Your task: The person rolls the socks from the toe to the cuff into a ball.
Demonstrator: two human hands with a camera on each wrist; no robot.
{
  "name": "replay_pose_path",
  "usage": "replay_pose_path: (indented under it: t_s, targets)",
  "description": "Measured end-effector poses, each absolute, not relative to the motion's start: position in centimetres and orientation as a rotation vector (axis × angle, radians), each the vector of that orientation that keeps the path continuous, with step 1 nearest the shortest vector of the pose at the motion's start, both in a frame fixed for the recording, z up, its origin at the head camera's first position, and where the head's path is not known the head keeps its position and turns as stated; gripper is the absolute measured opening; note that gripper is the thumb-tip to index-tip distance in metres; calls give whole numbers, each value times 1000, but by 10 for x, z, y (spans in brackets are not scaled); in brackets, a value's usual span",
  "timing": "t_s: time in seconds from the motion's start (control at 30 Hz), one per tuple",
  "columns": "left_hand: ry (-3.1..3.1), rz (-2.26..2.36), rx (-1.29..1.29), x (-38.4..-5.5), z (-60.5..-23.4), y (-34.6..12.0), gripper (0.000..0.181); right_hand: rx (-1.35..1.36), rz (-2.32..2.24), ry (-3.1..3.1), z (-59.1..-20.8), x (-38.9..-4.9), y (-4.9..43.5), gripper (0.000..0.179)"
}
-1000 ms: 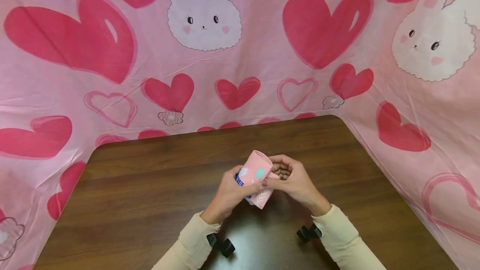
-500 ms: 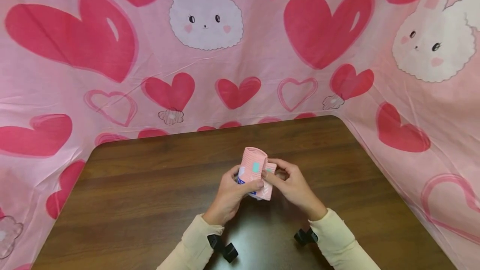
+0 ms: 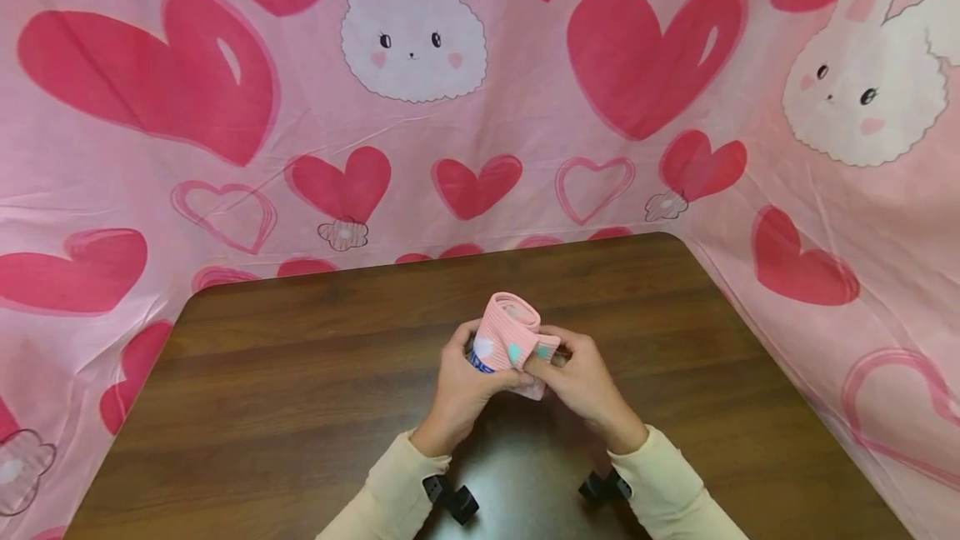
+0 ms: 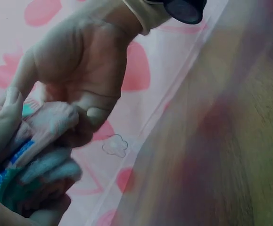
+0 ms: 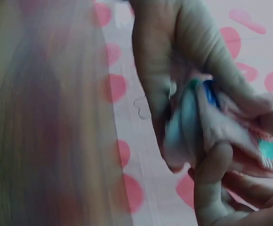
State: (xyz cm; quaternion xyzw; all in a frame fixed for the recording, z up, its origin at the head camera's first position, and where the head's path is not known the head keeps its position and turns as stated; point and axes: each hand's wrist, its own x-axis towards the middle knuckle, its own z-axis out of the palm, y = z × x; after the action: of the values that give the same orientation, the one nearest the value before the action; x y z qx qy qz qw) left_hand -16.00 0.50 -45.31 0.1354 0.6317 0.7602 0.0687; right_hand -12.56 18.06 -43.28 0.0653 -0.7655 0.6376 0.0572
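A folded pair of pink ribbed socks [image 3: 507, 327] with teal and white patches is held up between both hands, over the middle of the table. My left hand [image 3: 461, 382] grips the bundle from the left, thumb across its front. From the right, my right hand [image 3: 583, 369] pinches the cuff edge that sticks out, thumb in front and fingers behind. The top of the bundle shows as a rounded, layered opening. Blue lettering peeks out beside the left fingers. In the right wrist view, pale layers of the socks [image 5: 235, 132] lie between the fingers.
A dark wood table [image 3: 300, 373] with rounded far corners lies below the hands. Pink cloth [image 3: 517, 107] with hearts and rabbits hangs behind it and along the sides. Each wrist carries a small black camera, such as the left one [image 3: 452, 500].
The bundle has turned more upright and its top has opened wider. My right hand has shifted slightly left and now pinches the cuff, which is folded outward to the right.
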Motion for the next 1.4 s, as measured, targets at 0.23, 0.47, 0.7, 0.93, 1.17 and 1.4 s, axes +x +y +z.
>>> replay_pose_path:
  t_s: [0.23, 0.47, 0.7, 0.93, 1.17, 1.4]
  targets:
    - [2022, 2273, 430, -158, -450, 7, 79, 138, 1834, -2517, -429, -123, 179, 32]
    - [2250, 2107, 579, -157, -447, 7, 80, 270, 1876, -2436, -429, -124, 182, 47]
    - [2416, 2000, 727, -154, -446, 7, 86, 268, 1706, -2343, -432, -127, 181, 39]
    - [2845, 2013, 1213, -152, -441, 14, 79, 116, 1577, -2327, -434, -131, 181, 33]
    - [2936, 2046, 1504, -150, -434, 20, 51, 67, 1448, -2362, -436, -130, 178, 31]
    - [2905, 2062, 1366, -151, -430, 17, 22, 121, 1274, -2302, -435, -128, 175, 31]
